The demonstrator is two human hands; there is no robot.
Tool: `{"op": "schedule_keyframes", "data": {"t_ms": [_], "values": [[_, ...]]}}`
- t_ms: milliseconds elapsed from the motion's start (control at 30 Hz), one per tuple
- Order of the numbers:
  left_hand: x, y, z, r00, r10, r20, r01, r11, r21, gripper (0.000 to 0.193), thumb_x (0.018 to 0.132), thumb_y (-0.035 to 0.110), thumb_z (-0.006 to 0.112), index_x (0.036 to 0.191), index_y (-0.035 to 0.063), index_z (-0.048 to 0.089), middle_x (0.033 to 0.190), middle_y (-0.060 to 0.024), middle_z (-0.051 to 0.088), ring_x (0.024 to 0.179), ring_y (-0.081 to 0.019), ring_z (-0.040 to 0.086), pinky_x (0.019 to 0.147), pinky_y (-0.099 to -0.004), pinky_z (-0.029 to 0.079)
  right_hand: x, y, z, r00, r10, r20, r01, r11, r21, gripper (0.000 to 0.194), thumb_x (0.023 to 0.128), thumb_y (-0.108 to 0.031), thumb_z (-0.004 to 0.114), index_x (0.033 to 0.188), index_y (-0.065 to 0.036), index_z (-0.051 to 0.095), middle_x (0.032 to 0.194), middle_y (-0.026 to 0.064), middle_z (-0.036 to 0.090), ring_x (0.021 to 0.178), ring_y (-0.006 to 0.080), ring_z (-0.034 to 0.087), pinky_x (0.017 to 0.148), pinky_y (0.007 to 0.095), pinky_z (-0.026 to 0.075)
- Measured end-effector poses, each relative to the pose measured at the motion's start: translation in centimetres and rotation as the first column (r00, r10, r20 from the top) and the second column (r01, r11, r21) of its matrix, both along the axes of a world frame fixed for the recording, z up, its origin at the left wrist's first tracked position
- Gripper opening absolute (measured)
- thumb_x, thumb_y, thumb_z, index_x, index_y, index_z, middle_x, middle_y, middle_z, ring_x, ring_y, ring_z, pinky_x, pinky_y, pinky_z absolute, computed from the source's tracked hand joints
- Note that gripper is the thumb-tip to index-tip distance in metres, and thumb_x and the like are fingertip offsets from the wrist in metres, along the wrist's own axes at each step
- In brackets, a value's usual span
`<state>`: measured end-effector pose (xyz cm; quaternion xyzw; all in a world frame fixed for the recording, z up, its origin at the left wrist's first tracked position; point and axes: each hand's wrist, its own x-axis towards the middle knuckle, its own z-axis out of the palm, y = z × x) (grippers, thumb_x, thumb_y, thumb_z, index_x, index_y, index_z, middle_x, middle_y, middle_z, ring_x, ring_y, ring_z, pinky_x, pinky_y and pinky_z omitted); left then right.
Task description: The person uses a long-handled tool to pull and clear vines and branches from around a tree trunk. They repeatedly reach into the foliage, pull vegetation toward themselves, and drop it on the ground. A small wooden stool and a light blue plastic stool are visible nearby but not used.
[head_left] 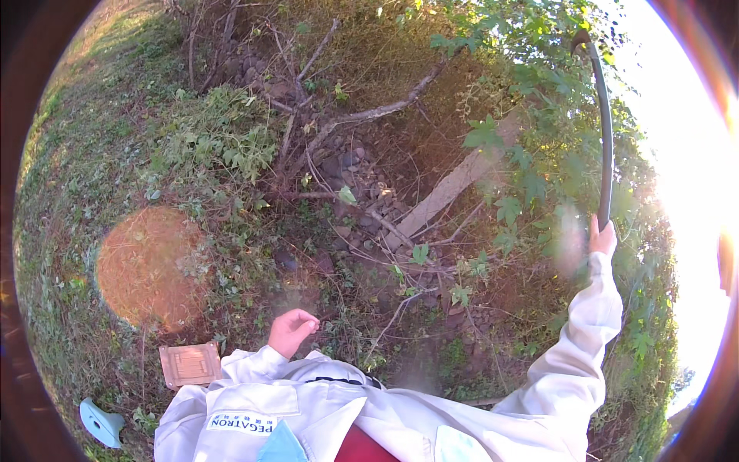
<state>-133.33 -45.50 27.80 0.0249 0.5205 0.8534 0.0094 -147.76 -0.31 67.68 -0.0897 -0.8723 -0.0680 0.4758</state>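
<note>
My right hand (603, 238) reaches far out to the right with the arm stretched. It grips the lower end of a long-handled sickle (605, 133), whose dark handle points up and away. The hooked blade (581, 39) at its tip is among the leaves, near the bright sky. Close to my waist, my left hand (293, 333) is loosely curled, and nothing shows in its fingers. Green lobed-leaf vines (511, 208) hang beside the handle, left of my right hand.
A pale trunk or post (450, 187) leans across a heap of stones (352, 167). Bare forked branches (369, 115) spread ahead. Cut-looking leafy stems (225, 130) lie at the left. A small wooden stool (191, 364) and a light blue plastic stool (101, 423) stand at lower left.
</note>
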Motion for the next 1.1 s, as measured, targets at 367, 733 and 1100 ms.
{"op": "schedule_keyframes", "data": {"t_ms": [367,733,1100], "values": [[0.2,-1.7,-3.9,0.956,0.19,0.224,-0.202,0.979,0.033,0.007,0.077,0.01,0.048,0.077,0.0035,0.051,0.07,-0.0042,0.055,0.06,-0.0113,0.052,0.057,-0.0227,0.043,-5.8,4.4,10.8,0.946,-0.24,0.219,0.158,0.929,0.336,0.025,0.07,-0.024,0.054,0.082,-0.003,0.051,0.079,0.0176,0.056,0.075,0.0323,0.055,0.066,0.0403,0.044],[-1.8,0.6,-2.2,0.98,-0.163,0.11,0.148,0.98,0.137,0.007,0.076,0.006,0.049,0.079,0.0008,0.052,0.074,-0.0048,0.055,0.067,-0.0105,0.052,0.063,-0.0229,0.044,28.9,2.1,-7.1,0.817,-0.554,0.161,0.501,0.82,0.277,0.027,0.076,-0.025,0.049,0.079,0.001,0.042,0.064,0.0225,0.051,0.058,0.0376,0.051,0.049,0.0427,0.039],[1.1,0.9,-2.3,0.934,-0.351,0.064,0.343,0.933,0.111,0.009,0.075,0.008,0.051,0.079,-0.0002,0.052,0.072,-0.0045,0.055,0.065,-0.0089,0.05,0.061,-0.021,0.042,19.8,-7.5,-17.1,0.951,0.225,0.211,0.055,0.551,-0.833,0.027,0.075,-0.026,0.052,0.062,-0.004,0.04,0.046,0.0028,0.041,0.033,0.0118,0.041,0.029,0.0265,0.032]]}}
